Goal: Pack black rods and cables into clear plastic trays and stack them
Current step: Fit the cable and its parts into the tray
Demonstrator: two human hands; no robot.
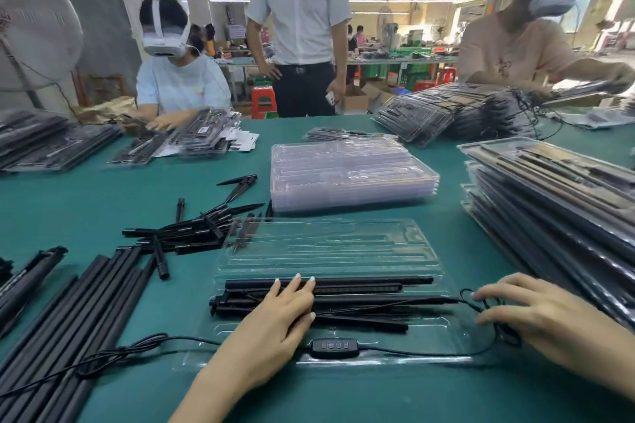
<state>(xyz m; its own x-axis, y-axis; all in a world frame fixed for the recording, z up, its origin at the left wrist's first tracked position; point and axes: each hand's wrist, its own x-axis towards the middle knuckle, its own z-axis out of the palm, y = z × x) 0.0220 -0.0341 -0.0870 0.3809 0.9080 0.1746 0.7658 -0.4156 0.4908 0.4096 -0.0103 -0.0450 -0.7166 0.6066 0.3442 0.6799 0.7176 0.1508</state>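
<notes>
A clear plastic tray (pixel 330 244) lies open in front of me on the green table. Several black rods (pixel 360 299) lie in its near half. My left hand (pixel 285 316) presses flat on the rods with straight fingers. A black cable (pixel 412 350) with an inline controller (pixel 335 344) runs along the tray's near edge. At the tray's right end my right hand (pixel 525 316) pinches a loop of that cable. A stack of filled trays (pixel 556 203) stands at the right.
A stack of empty clear trays (pixel 347 175) sits behind my tray. Loose black rods (pixel 86 302) and short spikes (pixel 192 230) lie at the left. Two seated people with headsets work at the far side, one standing person between them. More filled trays (pixel 443 113) sit near them.
</notes>
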